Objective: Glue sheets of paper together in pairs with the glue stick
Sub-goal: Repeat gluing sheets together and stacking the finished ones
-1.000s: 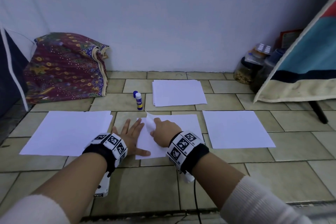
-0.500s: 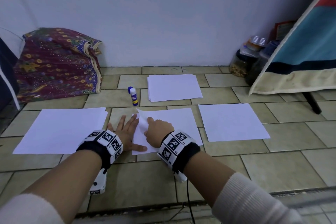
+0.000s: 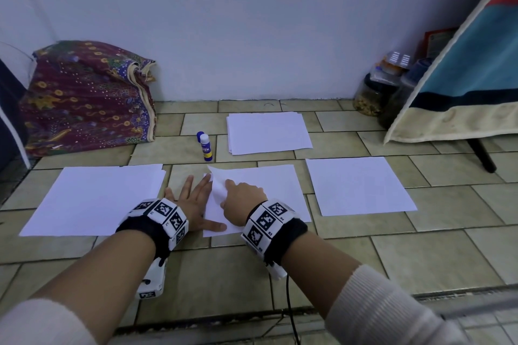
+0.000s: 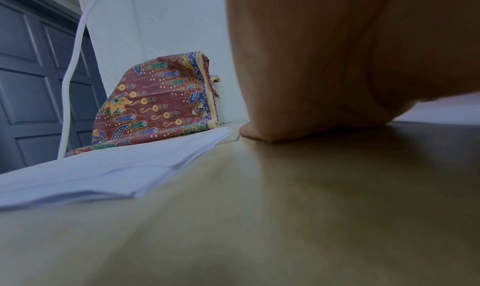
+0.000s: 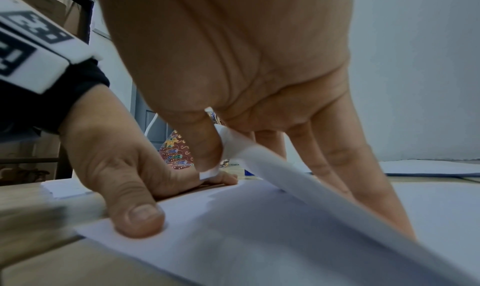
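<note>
**Top sheet lifted at its left edge, glue stick straight ahead**

The right hand (image 3: 243,202) pinches the left edge of the top sheet (image 3: 220,186) between thumb and fingers and holds it raised; in the right wrist view this sheet bends upward from the pinch and slopes down to the right. The left hand (image 3: 193,202) lies flat and spread just beside it. Its thumb (image 5: 135,214) presses on the near left corner of the bottom sheet (image 3: 274,190), and the other fingers rest partly on the floor tile (image 3: 185,173) and along the paper's left edge. So one hand is clamped on paper and the other is opened and pressing.

The two sheets lie directly under the hands, in the middle of the row, with the long side running left to right. The opening is on the left, so the top sheet would turn over toward the right.

The glue stick (image 3: 205,147) stands upright beyond the hands, just past the far left corner of this pair. It looks about equally near to both hands, but only the left hand is free of a grip, so I judge that hand is better placed to reach it.

Further out, a left pile (image 3: 92,199), a far pile (image 3: 269,133) and a right sheet (image 3: 356,185) lie on the floor, well apart from the pair.
</note>
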Motion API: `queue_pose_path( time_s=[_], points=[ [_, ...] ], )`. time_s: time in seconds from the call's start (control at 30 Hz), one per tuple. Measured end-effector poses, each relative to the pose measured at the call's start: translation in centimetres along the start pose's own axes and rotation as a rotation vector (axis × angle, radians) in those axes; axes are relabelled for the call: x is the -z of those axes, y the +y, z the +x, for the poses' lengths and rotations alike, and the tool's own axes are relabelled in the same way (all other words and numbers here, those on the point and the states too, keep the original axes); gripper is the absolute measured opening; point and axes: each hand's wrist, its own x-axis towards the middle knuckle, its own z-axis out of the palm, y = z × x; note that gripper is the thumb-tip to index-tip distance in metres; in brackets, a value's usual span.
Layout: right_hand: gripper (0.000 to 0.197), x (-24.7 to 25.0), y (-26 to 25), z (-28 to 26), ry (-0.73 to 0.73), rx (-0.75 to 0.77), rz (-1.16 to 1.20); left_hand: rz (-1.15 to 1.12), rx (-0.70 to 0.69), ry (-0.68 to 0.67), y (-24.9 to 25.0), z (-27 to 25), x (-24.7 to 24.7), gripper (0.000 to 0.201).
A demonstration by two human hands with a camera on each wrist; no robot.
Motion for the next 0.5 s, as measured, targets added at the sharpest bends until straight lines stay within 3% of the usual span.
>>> queue_pose_path(
  time_s=[0.5],
  points=[
    [0.041, -0.12, 0.12, -0.28, 0.015, 0.004, 0.001, 0.002, -0.007, -0.006, 0.0, -0.12, 0.1, 0.118]
  ],
)
